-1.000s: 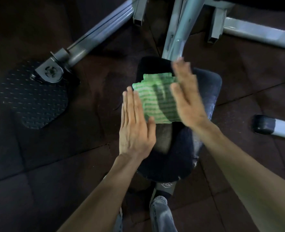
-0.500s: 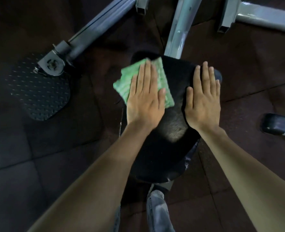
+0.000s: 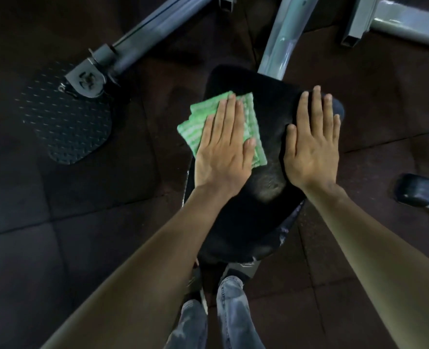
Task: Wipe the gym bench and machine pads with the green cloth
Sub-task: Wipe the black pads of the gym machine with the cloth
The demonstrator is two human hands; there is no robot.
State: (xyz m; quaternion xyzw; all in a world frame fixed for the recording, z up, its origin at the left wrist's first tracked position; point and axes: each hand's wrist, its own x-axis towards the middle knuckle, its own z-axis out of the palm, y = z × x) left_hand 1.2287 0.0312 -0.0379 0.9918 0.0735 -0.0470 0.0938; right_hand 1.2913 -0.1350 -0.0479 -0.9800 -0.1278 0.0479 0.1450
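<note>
green cloth (image 3: 252, 127), folded, lay on the bench pad's (image 3: 248, 222) left edge under my flat left hand (image 3: 224, 149). my right hand (image 3: 311, 144) rested flat on the pad, holding nothing. soft, light fabric probably bunches; press through the palm.

**Around the footplate: frame, floor and jeans**

Take the dark studded footplate (image 3: 67, 124) at your left as the landmark. Its grey hinge bracket (image 3: 86, 80) sits on its far edge, and a grey steel bar (image 3: 143, 37) runs up and to the right from there. Further right you see a pale upright post (image 3: 282, 36), then a grey crossbeam (image 3: 410, 28). Dark rubber floor tiles (image 3: 32, 260) lie beneath the footplate. Low and right of it, your jeans (image 3: 233, 316) show.
</note>
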